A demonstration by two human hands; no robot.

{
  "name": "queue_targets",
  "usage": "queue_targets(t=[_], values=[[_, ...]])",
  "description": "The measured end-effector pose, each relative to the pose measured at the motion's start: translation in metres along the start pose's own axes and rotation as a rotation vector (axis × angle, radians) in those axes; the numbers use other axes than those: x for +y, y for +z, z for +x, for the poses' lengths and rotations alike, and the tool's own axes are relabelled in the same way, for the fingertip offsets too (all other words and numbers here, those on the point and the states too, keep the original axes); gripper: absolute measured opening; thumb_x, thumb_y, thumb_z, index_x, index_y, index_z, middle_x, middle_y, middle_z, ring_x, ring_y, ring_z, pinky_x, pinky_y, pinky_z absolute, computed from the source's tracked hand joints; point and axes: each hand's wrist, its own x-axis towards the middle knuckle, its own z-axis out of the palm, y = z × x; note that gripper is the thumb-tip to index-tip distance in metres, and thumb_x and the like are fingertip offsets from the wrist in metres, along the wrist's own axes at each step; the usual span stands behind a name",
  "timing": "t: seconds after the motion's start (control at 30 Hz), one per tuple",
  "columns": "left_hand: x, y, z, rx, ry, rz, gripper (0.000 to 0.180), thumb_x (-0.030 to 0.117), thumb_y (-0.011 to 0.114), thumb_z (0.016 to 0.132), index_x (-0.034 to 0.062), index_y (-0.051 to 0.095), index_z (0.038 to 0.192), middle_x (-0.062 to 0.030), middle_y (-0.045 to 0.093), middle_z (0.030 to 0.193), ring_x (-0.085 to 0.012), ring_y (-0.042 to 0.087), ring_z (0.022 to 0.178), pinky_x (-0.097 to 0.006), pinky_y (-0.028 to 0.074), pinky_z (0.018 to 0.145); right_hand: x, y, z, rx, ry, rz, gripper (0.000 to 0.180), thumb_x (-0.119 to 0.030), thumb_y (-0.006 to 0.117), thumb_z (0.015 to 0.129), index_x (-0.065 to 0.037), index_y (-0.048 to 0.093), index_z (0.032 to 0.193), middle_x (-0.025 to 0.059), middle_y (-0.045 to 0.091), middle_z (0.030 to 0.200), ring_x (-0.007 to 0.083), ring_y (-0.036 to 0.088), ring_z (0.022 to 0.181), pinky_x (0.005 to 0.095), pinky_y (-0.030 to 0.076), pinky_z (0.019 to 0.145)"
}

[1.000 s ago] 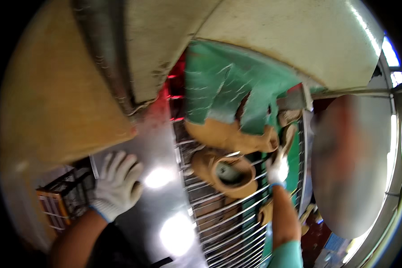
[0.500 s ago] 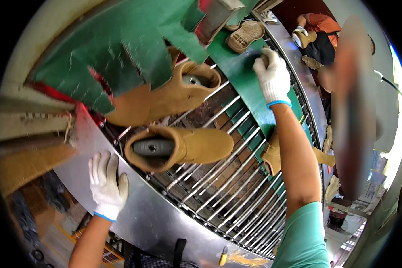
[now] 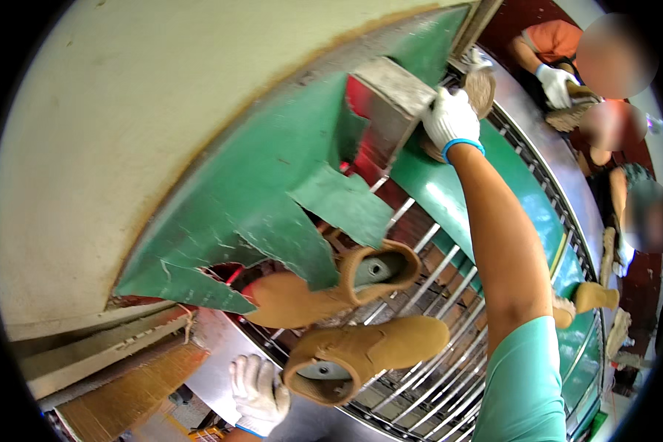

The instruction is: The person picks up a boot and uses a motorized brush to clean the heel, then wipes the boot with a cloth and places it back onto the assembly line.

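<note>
My right grip (image 3: 455, 121), in a white knitted glove with a blue cuff, is at the far end of the green strip (image 3: 438, 190), its fingers curled. The pale sole (image 3: 481, 90) lies just beyond and to the right of the knuckles, its long axis pointing roughly away from me. The glove covers the place where they would meet, so I cannot tell whether this grip is closed on anything. It is clearly the nearer of my two; the left grip (image 3: 259, 390) is well apart, open, fingers loosely spread by the edge of the metal table (image 3: 217, 346).

Just right of that left thumb is the front boot (image 3: 379, 353), collar toward the thumb and long axis running up to a rounded toe on the right. The rear boot (image 3: 295, 300) is turned the opposite way, partly under the torn flaps of the green curtain (image 3: 342, 206). Both look like soft tan suede, with hard grey inserts showing inside wide collars. They rest over bare, round metal rods (image 3: 433, 278), whereas the strip is smooth and glossy
</note>
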Motion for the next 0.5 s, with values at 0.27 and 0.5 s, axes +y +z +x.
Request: queue_targets(t=[0.27, 0.5], values=[[0.001, -0.003, 0.003, -0.098, -0.05, -0.015, 0.047, 0.034, 0.063, 0.084, -0.0022, 0.067, 0.114, -0.0254, 0.06, 0.122, -0.0507, 0.055, 0.118, -0.066, 0.038, 0.111, 0.01, 0.015, -0.018, 0.022, -0.051, 0.066, 0.026, -0.033, 0.081, 0.089, -0.018, 0.079, 0.111, 0.0216, 0.067, 0.113, 0.0413, 0.069, 0.107, 0.0507, 0.056, 0.092], [-0.008, 0.007, -0.022, -0.075, -0.033, 0.01, 0.057, 0.033, 0.063, 0.089, -0.0028, 0.06, 0.132, -0.0274, 0.054, 0.143, -0.0535, 0.043, 0.14, -0.069, 0.029, 0.121, 0.043, -0.114, -0.171, 0.082, -0.348, 0.25, 0.017, -0.011, 0.077, 0.09, -0.011, 0.076, 0.107, 0.0159, 0.072, 0.108, 0.0395, 0.064, 0.102, 0.0455, 0.053, 0.088]])
